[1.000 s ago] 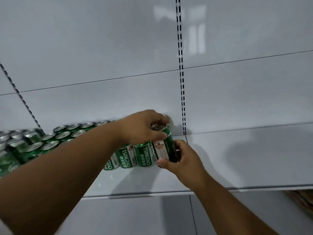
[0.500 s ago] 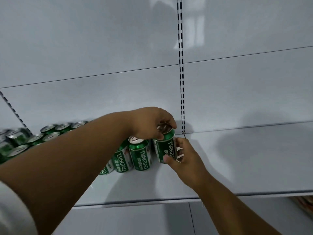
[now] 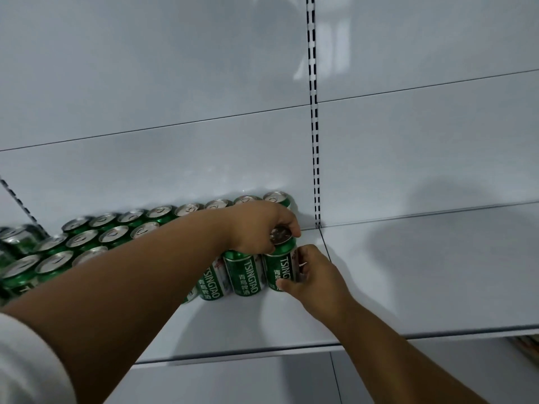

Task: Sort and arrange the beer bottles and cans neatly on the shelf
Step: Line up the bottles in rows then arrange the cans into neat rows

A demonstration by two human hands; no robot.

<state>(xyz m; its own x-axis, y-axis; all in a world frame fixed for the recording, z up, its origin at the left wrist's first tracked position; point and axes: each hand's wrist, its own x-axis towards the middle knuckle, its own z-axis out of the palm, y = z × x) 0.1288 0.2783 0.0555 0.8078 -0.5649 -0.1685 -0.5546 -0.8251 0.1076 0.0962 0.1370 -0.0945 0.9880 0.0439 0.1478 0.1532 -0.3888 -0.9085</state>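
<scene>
- The left hand (image 3: 259,228) reaches over the front row and pinches the silver top rim of the end can (image 3: 280,265) with curled fingertips.
- The right hand (image 3: 313,277) grips the same can low on its right side, thumb hooked round the front near the base.
- That end can stands upright on the white shelf (image 3: 423,272), touching the next green Tsingtao can (image 3: 245,272) to its left; it closes the right end of the front row.
- Behind and to the left, more rows of green cans (image 3: 116,231) stand upright with tops sealed, packed side by side back to the rear panel (image 3: 175,83).
- A slotted upright (image 3: 313,126) runs down the panel just right of the cans.
- Half a second ago the end can stood slightly apart from its neighbour with both hands on it in the same way; now it is flush in line, and the back-row tops show above the left arm.
</scene>
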